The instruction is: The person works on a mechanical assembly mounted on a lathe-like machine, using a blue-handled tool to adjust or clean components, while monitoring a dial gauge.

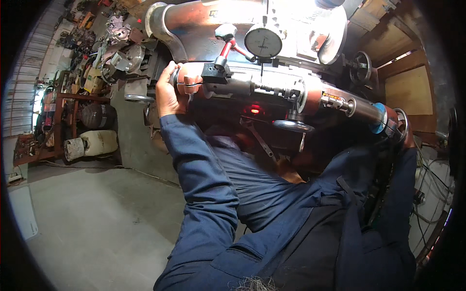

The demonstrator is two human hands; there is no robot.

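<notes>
My left hand (169, 94) curls round a round knob or wheel (175, 76) at the left end of a horizontal spindle assembly, beside a brown clamped housing (190, 82). My right hand (407, 140) grips a handwheel (401, 121) at the right end, partly hidden by it. Between them lie a slim stepped shaft (274, 89), a brown collar (308, 97) and a cylinder with a blue band (376, 123). A dial gauge (263, 41) on a red-armed holder (226, 48) stands over the shaft, its plunger pointing down. A lower handwheel (292, 125) hangs below.
The large machine body (208, 19) spans the top. Cluttered metal parts and tools (119, 29) fill shelving at left, with a pale jug (101, 143) below. Grey floor (97, 213) lies lower left. Wooden panels (405, 94) and cables (424, 184) are at right. A red light (254, 110) glows beneath.
</notes>
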